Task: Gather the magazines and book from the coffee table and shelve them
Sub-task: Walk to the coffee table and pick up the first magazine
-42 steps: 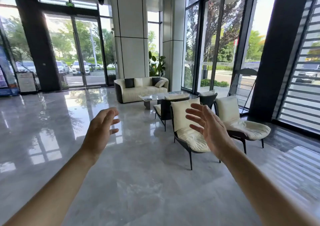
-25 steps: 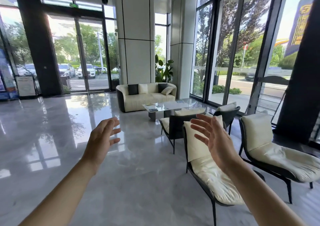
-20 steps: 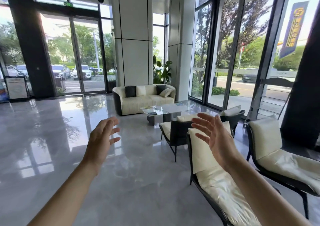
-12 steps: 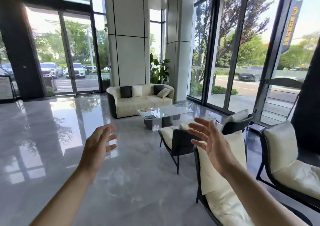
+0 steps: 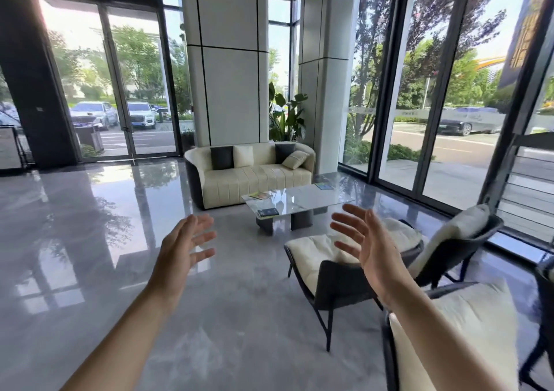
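Note:
A glossy marble coffee table (image 5: 302,200) stands ahead, in front of a cream sofa. On it lie a dark book (image 5: 267,212) at the near left corner, a magazine (image 5: 258,195) at the far left, and a greenish magazine (image 5: 323,186) at the far right. My left hand (image 5: 183,255) and my right hand (image 5: 365,246) are raised in front of me, palms facing each other, fingers spread, holding nothing. Both are well short of the table. A dark slatted rack (image 5: 527,180) leans at the right window.
Cream-cushioned dark chairs (image 5: 338,279) stand between me and the table on the right, another (image 5: 449,330) right under my right arm. The sofa (image 5: 254,174) backs onto a white pillar with a plant (image 5: 284,117). Polished grey floor (image 5: 90,240) spreads to the left.
I have walked closer to the seating area: the table, sofa and chairs are larger and nearer. Both hands stay raised and spread in the same pose.

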A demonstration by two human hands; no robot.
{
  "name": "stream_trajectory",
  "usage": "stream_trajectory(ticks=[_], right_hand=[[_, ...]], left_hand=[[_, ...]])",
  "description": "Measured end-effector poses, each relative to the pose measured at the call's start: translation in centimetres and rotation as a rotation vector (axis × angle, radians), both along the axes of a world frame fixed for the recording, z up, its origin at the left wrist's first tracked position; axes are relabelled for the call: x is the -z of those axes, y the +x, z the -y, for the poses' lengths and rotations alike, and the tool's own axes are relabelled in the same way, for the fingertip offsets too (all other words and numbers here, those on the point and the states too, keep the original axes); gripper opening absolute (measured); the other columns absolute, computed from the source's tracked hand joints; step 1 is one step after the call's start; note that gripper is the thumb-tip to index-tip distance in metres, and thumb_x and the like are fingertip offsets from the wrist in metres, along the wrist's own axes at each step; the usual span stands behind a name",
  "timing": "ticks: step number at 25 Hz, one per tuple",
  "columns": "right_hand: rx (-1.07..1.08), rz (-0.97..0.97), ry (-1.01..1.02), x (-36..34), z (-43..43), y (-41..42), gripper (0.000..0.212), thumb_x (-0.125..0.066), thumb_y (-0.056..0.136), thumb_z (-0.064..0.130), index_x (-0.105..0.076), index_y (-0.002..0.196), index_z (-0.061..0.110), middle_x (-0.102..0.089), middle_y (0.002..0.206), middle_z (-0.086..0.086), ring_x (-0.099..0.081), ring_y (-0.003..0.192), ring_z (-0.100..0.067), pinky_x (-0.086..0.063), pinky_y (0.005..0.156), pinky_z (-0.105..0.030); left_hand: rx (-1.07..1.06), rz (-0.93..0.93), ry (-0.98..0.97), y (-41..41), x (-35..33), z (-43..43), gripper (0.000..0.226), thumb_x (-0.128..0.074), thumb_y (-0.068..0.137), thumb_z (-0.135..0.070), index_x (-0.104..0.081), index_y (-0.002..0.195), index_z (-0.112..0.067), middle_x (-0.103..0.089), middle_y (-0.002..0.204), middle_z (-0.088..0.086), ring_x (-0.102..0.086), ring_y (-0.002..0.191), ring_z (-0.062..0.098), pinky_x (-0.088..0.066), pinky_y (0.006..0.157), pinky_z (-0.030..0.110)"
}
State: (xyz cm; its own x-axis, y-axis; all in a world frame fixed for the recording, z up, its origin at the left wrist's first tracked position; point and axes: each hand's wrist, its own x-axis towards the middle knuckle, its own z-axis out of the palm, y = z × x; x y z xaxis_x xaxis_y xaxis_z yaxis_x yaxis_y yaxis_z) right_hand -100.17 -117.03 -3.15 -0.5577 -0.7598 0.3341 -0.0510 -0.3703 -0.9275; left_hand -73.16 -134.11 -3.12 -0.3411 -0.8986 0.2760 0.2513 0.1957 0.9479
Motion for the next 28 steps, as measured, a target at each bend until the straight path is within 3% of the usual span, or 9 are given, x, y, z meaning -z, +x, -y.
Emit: stream_trajectory(ticks=[3, 7, 12, 15, 19, 24, 25, 28], right_hand=[[-0.017, -0.012, 0.010, -0.1, 9.4, -4.7, 0.093, -0.062, 0.061, 0.087, -0.064, 0.129, 0.023, -0.073, 0.127, -0.006, -0.067, 0.122, -0.024, -0.052, 0.101, -0.049], [-0.018, 0.003, 0.005, 1.6, 21.4, -9.9, 0.095, -0.067, 0.057, 0.085, -0.064, 0.129, 0.022, -0.074, 0.127, -0.007, -0.069, 0.120, -0.023, -0.053, 0.098, -0.047], [0.050, -0.033, 0.027, 1.9, 39.9, -17.2, 0.096, -0.064, 0.057, 0.088, -0.064, 0.129, 0.024, -0.075, 0.125, -0.003, -0.070, 0.118, -0.021, -0.054, 0.095, -0.045], [0.076, -0.030, 0.039, 0.7, 50.5, -21.7, 0.082, -0.057, 0.067, 0.082, -0.065, 0.126, 0.026, -0.076, 0.122, -0.002, -0.072, 0.115, -0.019, -0.052, 0.099, -0.050], [0.099, 0.004, 0.042, 0.8, 61.6, -27.5, 0.061, -0.044, 0.086, 0.064, -0.064, 0.126, 0.023, -0.073, 0.126, -0.007, -0.070, 0.116, -0.022, -0.050, 0.103, -0.052], [0.108, 0.028, 0.077, 4.8, 76.3, -37.0, 0.034, -0.045, 0.101, 0.038, -0.065, 0.121, 0.018, -0.072, 0.125, -0.010, -0.067, 0.121, -0.030, -0.050, 0.104, -0.054], [0.092, 0.038, 0.066, 5.3, 79.3, -39.3, 0.037, -0.050, 0.098, 0.042, -0.065, 0.121, 0.017, -0.072, 0.124, -0.010, -0.067, 0.121, -0.030, -0.050, 0.103, -0.054], [0.087, 0.051, 0.019, 4.7, 88.7, -47.1, 0.073, -0.071, 0.068, 0.069, -0.068, 0.122, 0.019, -0.075, 0.122, -0.007, -0.071, 0.116, -0.023, -0.056, 0.096, -0.048]], left_hand=[[-0.010, 0.002, -0.022, -4.7, -0.6, 9.5, 0.047, -0.048, 0.085, -0.057, -0.066, 0.112, -0.023, -0.070, 0.121, 0.001, -0.066, 0.115, 0.024, -0.053, 0.095, 0.052], [-0.014, -0.026, -0.047, -10.3, 1.5, 21.6, 0.041, -0.046, 0.089, -0.049, -0.068, 0.110, -0.022, -0.071, 0.118, 0.000, -0.068, 0.110, 0.022, -0.056, 0.084, 0.042], [0.004, -0.012, 0.012, -18.9, 2.2, 40.4, 0.048, -0.030, 0.105, -0.043, -0.061, 0.119, -0.009, -0.066, 0.122, 0.012, -0.066, 0.102, 0.026, -0.055, 0.078, 0.040], [0.014, -0.010, 0.018, -24.0, 1.2, 50.8, 0.046, -0.025, 0.105, -0.040, -0.061, 0.110, -0.012, -0.065, 0.118, 0.015, -0.064, 0.103, 0.031, -0.055, 0.075, 0.039], [0.054, 0.029, 0.053, -30.3, 1.7, 62.1, 0.061, -0.021, 0.104, -0.046, -0.059, 0.122, -0.001, -0.069, 0.118, 0.016, -0.066, 0.101, 0.031, -0.056, 0.074, 0.040], [0.072, 0.107, 0.072, -39.4, 4.4, 77.0, 0.061, -0.020, 0.103, -0.050, -0.060, 0.121, -0.008, -0.073, 0.111, 0.010, -0.068, 0.097, 0.027, -0.058, 0.074, 0.042], [0.074, 0.119, 0.078, -41.5, 4.7, 80.0, 0.059, -0.020, 0.103, -0.050, -0.061, 0.116, -0.010, -0.072, 0.111, 0.011, -0.068, 0.096, 0.027, -0.057, 0.075, 0.043], [0.067, 0.145, 0.094, -49.1, 3.8, 90.0, 0.054, -0.021, 0.103, -0.050, -0.062, 0.106, -0.015, -0.071, 0.110, 0.017, -0.068, 0.092, 0.027, -0.056, 0.074, 0.043]])
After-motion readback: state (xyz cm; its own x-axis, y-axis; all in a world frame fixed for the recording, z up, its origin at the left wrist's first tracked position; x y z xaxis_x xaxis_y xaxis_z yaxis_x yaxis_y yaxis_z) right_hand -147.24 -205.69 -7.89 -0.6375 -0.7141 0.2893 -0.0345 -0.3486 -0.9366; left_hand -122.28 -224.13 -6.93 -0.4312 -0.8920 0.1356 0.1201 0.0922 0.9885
